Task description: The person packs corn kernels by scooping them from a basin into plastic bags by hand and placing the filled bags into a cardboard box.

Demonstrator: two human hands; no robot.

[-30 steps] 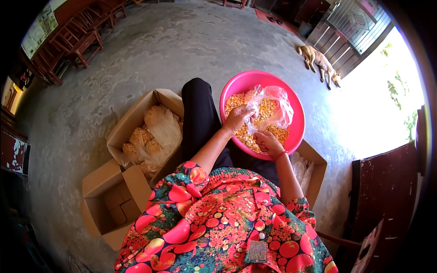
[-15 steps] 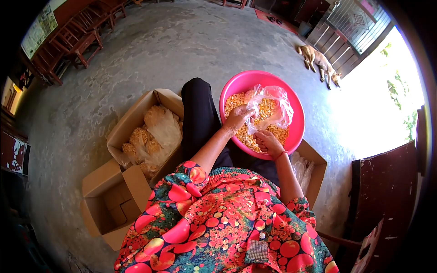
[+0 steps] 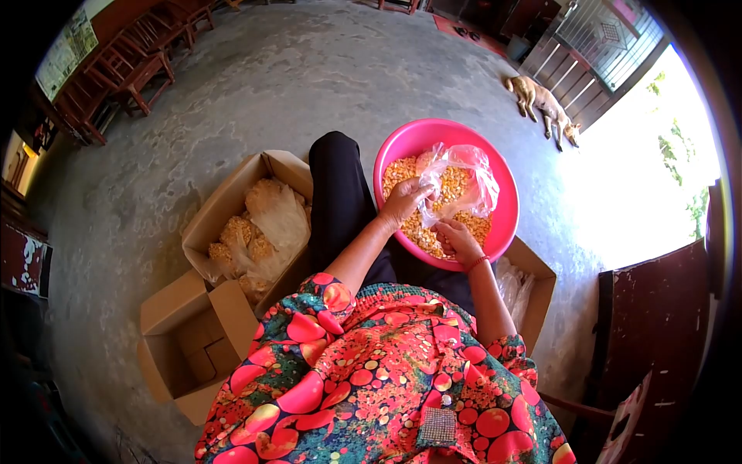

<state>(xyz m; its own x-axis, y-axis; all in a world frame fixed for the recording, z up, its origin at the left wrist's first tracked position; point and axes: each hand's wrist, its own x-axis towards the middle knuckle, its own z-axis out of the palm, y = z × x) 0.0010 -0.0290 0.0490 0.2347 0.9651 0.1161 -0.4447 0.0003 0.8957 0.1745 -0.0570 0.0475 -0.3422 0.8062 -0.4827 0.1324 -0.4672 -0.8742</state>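
Note:
A pink basin (image 3: pixel 506 185) holds loose yellow corn kernels (image 3: pixel 402 174). Over the kernels is a clear plastic bag (image 3: pixel 481 182), crumpled, its mouth spread in a loop. My left hand (image 3: pixel 405 203) is closed on the bag's near left edge, thumb against fingers. Just below and to the right, my right hand (image 3: pixel 458 240) is curled above the kernels, its fingertips pinched at the bag's lower edge. Whether kernels are also in its fingers is hidden.
A cardboard box (image 3: pixel 224 189) with bagged kernels stands left of my leg, beside an open smaller box (image 3: pixel 166 305). Another box (image 3: pixel 545 286) with plastic bags sits under the basin's right side. A dog (image 3: pixel 543 104) lies near the doorway. Wooden chairs (image 3: pixel 131 73) line the wall.
Almost nothing differs. The fingers of my right hand have shifted slightly at the bag's lower edge, while my left hand keeps its grip.

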